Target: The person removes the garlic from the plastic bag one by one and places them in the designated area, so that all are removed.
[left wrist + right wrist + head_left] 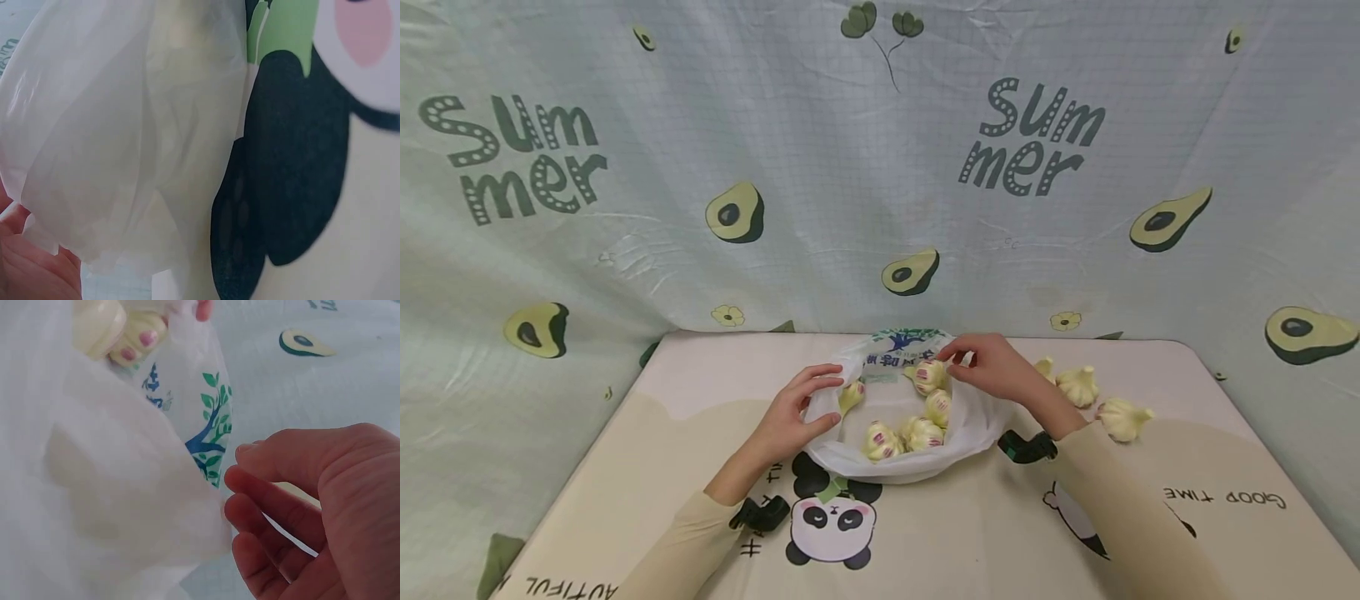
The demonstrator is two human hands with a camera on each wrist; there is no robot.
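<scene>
A white plastic bag (904,468), printed in blue and green, lies with its mouth spread wide. Several garlic bulbs (929,375) with pinkish marks sit inside it. My left hand (790,417) holds the bag's left rim, its fingers and thumb bent over the edge; in the left wrist view, bag film (112,144) hides much of that hand. At the back right rim is my right hand (992,367), with loosely bent fingers beside a bulb in the bag. The right wrist view shows its fingertips (237,512) right at the plastic, with nothing between thumb and forefinger.
To the right of the bag, beyond my right wrist, loose garlic bulbs (1123,418) lie on the cream table cover (955,542) with its panda print. A hanging cloth (820,167) with avocado prints rises behind the table.
</scene>
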